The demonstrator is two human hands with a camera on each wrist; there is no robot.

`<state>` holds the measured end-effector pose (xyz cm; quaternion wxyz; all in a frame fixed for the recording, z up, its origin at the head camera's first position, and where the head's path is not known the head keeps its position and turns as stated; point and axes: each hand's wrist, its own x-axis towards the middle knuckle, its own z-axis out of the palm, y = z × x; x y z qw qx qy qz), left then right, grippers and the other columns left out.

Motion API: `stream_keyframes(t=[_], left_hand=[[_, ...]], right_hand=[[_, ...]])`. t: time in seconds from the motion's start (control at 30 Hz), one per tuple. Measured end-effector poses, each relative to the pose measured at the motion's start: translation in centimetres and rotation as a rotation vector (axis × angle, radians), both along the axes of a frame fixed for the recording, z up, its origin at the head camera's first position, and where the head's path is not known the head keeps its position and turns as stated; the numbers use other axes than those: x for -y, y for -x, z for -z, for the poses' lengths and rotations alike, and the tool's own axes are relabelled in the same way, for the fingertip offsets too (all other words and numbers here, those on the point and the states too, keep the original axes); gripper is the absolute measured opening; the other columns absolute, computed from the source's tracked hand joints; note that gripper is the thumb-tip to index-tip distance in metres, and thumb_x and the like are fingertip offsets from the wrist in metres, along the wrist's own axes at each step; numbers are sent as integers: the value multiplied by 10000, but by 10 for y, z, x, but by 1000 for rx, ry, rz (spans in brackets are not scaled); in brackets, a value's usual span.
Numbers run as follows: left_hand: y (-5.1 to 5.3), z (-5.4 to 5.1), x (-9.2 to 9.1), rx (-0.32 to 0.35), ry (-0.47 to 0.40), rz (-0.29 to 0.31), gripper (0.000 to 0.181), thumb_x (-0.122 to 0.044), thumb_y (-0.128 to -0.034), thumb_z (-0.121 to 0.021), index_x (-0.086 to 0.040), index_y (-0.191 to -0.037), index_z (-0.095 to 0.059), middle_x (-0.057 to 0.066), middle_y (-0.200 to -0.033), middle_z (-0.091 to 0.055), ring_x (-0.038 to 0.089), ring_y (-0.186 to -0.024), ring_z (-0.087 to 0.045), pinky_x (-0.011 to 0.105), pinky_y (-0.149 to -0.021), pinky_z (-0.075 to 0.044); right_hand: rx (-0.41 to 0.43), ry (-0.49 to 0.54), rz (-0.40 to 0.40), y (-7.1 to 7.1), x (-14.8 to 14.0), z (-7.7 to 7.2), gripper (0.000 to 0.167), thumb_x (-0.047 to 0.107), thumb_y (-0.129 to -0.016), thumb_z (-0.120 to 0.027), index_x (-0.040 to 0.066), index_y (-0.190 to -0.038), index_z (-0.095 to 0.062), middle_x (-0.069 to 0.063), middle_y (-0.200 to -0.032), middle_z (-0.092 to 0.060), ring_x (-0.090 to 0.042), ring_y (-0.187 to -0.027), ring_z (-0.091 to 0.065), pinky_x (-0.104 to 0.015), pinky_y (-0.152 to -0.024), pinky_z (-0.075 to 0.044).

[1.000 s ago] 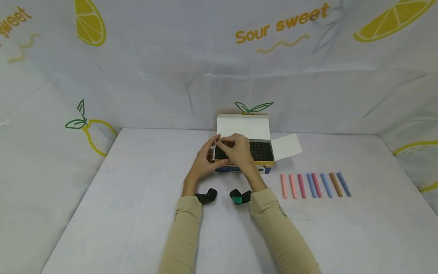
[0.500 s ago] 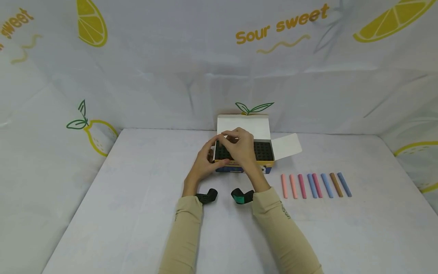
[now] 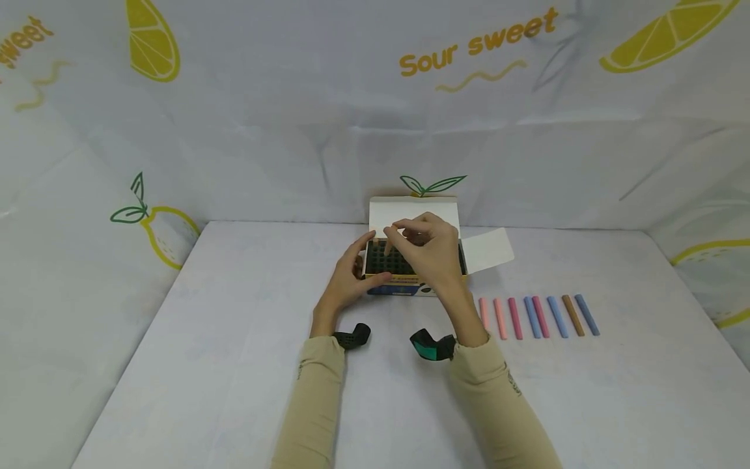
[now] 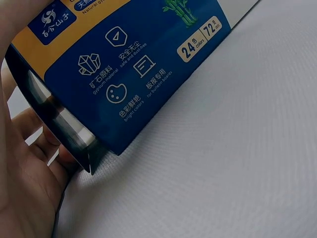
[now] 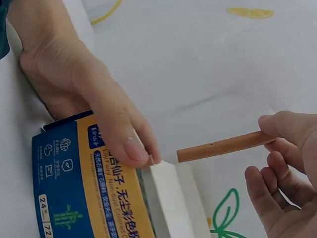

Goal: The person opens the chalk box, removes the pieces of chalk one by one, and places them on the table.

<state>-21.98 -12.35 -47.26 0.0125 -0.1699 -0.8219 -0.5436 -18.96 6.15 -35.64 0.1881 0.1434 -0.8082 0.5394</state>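
Note:
An open chalk box (image 3: 404, 286), blue and yellow outside, holds a black insert with rows of holes. My left hand (image 3: 351, 273) grips its left end, thumb along the front and fingers around the side and far corner. In the left wrist view the palm (image 4: 29, 193) lies beside an end flap. Between thumb and fingertips, my right hand (image 3: 433, 254) pinches an orange-brown chalk stick (image 5: 223, 147) by one end, over the insert. The stick's other end is free and points down toward the holes. One small chalk tip (image 5: 150, 159) shows beside the left fingers at the box rim.
Several chalk sticks (image 3: 540, 317), pink, magenta, blue and brown, lie in a row on the white table, right of the box. The box's white lid (image 3: 410, 210) stands up behind, and a side flap (image 3: 487, 250) sticks out right. A printed cloth hangs behind.
My right hand has lifted and shifted right from the insert's left back corner, bringing the orange-brown chalk stick into view. My left hand has stayed on the box.

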Motion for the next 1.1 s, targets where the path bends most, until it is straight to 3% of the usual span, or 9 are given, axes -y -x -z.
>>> stream_keyframes(t=[0.1,0.4,0.63,0.73,0.93,1.1], left_hand=[[0,1,0,-6,-1,2,1022,-846,-729,-677,-395,-1582,-340,17,-1464,-473,169,-721,-381,260,-647,-346],[-1,1,1,-22,-6,13,1008,-797,-759,-700,-361,-1592,-337,41,-1451,-474,154,-709,-384,249,-644,-351],[-2,0,1,-31,-12,16,1014,-807,-750,-699,-369,-1590,-339,36,-1468,-468,152,-701,-383,247,-638,-354],[-2,0,1,-29,-13,20,948,-683,-802,-758,-360,-1591,-342,49,-1474,-464,161,-701,-384,256,-639,-359],[-2,-1,1,-9,-16,12,878,-313,-852,-824,-346,-1590,-349,48,-1479,-465,175,-699,-370,266,-641,-352],[-2,-2,-1,-9,-14,23,889,-195,-863,-802,-276,-1611,-327,91,-1513,-453,198,-698,-354,267,-633,-332]], right_hand=[[-21,-14,3,-8,-5,-3,178,115,-879,-809,-13,-1002,-808,-152,-890,-652,-278,-768,-723,-158,-670,-505],[-38,-18,-10,-26,-18,-7,148,85,-870,-813,-17,-977,-810,-126,-869,-641,-28,-735,-658,-155,-715,-535],[-66,-40,-15,-40,-32,-7,124,40,-849,-821,-19,-958,-811,-122,-852,-631,9,-719,-633,-166,-675,-530],[-88,-64,-7,-44,-41,-5,104,30,-840,-827,-12,-935,-814,-112,-827,-629,14,-707,-615,-149,-648,-507],[-118,-99,5,-50,-58,-3,72,7,-834,-824,-7,-904,-814,-99,-812,-646,23,-707,-581,-125,-714,-510],[-117,-148,24,-55,-73,-6,71,2,-827,-825,-2,-897,-819,-92,-828,-673,74,-731,-603,-76,-778,-495]])
